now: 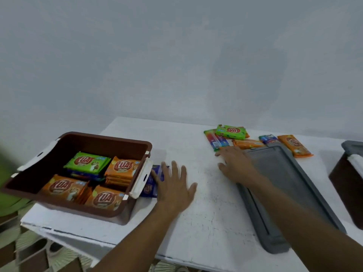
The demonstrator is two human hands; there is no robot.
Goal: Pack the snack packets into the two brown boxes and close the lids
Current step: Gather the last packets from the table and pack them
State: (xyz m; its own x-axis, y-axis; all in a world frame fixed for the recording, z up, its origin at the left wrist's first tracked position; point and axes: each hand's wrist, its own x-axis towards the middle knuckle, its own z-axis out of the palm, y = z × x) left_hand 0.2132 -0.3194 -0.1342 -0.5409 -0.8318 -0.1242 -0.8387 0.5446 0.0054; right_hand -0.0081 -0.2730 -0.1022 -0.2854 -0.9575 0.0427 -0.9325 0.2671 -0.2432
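Observation:
An open brown box (82, 140) sits on the left of the white table and holds several orange and green snack packets (121, 167). My left hand (174, 185) lies flat with fingers spread, resting on a blue packet (152, 185) beside the box's right wall. My right hand (235, 165) rests open on the table at the near edge of a grey lid (284, 189), its fingertips just short of a pile of loose packets (231, 132) at the back. A second brown box (345, 185) is partly cut off at the right edge.
The white table (206, 193) stands against a plain pale wall. Its front-left edge is close to the brown box. A white latch handle (140, 181) hangs on the box's right side. Floor and green things show at the lower left.

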